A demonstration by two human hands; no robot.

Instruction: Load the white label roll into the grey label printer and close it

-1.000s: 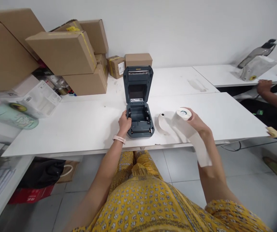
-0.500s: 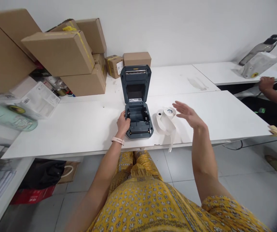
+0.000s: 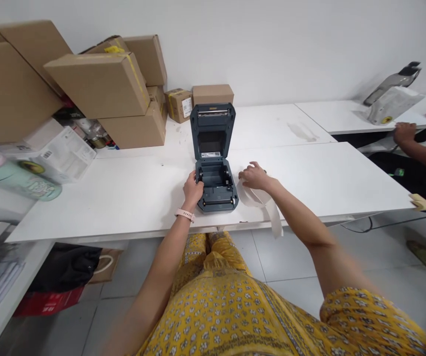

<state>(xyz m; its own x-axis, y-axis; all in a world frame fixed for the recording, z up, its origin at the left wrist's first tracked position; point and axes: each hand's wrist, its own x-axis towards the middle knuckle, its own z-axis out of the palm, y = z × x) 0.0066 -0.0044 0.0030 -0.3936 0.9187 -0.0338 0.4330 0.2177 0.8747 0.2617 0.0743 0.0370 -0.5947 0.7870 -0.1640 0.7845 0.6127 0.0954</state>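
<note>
A dark printer-like device (image 3: 216,198) stands on the white table with its lid (image 3: 213,131) raised, its inner bay showing. My left hand (image 3: 193,189) grips the device's left edge, thumb over the rim. Just right of the device, my right hand (image 3: 253,176) is over the white paper roll, fingers curled down around it and mostly covering it. A loose paper strip (image 3: 274,217) curves from beneath this hand and hangs over the table's front edge.
Cardboard boxes (image 3: 97,86) are stacked at the back left, beside a white box (image 3: 68,154) and a mint bottle (image 3: 16,175). Two small boxes (image 3: 213,94) stand behind the device. At the far right are another person's hands (image 3: 404,133), a white package (image 3: 394,105) and a grey bottle (image 3: 393,81).
My right hand has moved left and down onto the paper roll, its spread fingers now curled. The paper strip has shifted right. My left hand keeps its hold on the device.
</note>
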